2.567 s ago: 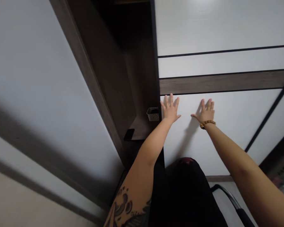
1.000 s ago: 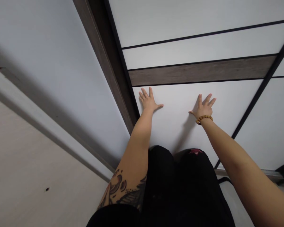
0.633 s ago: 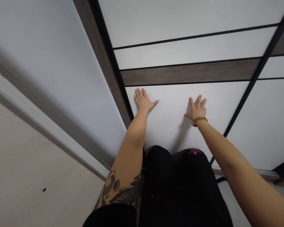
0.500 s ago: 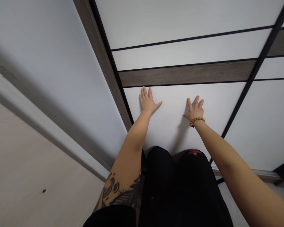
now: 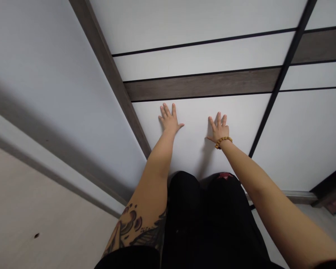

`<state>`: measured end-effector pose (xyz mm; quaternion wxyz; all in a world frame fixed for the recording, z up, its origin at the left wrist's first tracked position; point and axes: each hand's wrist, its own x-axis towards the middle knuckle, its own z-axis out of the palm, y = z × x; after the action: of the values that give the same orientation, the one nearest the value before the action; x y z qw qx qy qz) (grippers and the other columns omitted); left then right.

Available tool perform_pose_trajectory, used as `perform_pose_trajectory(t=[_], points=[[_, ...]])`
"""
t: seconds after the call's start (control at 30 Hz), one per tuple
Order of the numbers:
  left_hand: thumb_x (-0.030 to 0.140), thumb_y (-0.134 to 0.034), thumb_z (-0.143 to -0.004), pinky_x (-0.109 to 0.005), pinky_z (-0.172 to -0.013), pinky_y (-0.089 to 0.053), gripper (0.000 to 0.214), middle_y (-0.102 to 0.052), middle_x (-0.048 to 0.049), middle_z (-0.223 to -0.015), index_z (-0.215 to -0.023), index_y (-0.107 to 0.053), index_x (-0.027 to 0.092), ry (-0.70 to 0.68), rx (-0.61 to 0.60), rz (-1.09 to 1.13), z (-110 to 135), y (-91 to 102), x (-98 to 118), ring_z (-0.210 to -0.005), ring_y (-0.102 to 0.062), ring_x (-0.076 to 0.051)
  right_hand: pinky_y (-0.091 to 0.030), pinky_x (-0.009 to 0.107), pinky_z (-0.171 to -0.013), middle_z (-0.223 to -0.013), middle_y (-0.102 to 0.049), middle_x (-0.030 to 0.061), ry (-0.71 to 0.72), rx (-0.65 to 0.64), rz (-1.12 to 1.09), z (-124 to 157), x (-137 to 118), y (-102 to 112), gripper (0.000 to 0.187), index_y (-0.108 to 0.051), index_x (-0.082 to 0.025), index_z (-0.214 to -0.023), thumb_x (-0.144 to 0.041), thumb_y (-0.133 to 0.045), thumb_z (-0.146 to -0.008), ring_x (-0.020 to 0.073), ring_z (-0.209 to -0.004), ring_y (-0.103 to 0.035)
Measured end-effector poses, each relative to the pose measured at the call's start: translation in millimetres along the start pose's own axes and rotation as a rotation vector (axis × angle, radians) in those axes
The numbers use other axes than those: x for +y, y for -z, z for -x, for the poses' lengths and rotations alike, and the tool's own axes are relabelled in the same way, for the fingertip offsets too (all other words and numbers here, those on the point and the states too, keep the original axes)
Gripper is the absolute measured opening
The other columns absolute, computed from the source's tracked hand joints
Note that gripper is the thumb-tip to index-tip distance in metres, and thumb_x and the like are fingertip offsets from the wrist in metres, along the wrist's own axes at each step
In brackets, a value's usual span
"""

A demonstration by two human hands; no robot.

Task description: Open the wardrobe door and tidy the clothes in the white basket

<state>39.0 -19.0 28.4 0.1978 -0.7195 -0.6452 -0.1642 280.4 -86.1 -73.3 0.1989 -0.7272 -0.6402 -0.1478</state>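
left hand (image 5: 169, 120) slid inward from white panel's edge (image 5: 136, 119).

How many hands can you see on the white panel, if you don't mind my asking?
2: the left hand and, to its right, the right hand, both open against the white panel. No other hands seem hidden.

A flat white sliding wardrobe door (image 5: 190, 153) stands upright, crossed by thin black lines and a horizontal dark wood-grain band (image 5: 198, 85). Along its left side runs a dark wood-grain stile (image 5: 109, 71). The left hand (image 5: 169, 119) and right hand (image 5: 218, 129) lie open against the white panel, just below the band.
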Motion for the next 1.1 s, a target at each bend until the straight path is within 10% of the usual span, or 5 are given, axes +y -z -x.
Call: perform_pose_trajectory(t=[0.7, 1.1], points=[[0.06, -0.088, -0.079, -0.067, -0.126, -0.028, 0.14, 0.015, -0.0274, -0.179, -0.175, 0.004, 0.014, -0.035, 0.023, 0.111, -3.4, -0.3, -6.4, -0.166, 0.01, -0.05, -0.052, 0.063, -0.11, -0.177, 0.028, 0.0161, -0.04, -0.087, 0.039, 3.2, -17.6, 14.9, 0.142, 0.004, -0.027, -0.175, -0.067, -0.087, -0.074, 0.0569, -0.163, 0.011], [0.059, -0.077, -0.087, -0.062, -0.125, -0.036, 0.117, 0.002, -0.0248, -0.181, -0.175, -0.013, 0.016, -0.065, 0.098, 0.167, -8.9, 3.5, -33.6, -0.167, -0.003, -0.047, -0.046, 0.062, -0.115, -0.182, 0.01, 0.0164, 0.02, -0.036, -0.166, 5.4, -30.4, 27.1, 0.119, -0.02, -0.027, -0.175, -0.069, -0.079, -0.081, 0.0524, -0.164, 0.007]])
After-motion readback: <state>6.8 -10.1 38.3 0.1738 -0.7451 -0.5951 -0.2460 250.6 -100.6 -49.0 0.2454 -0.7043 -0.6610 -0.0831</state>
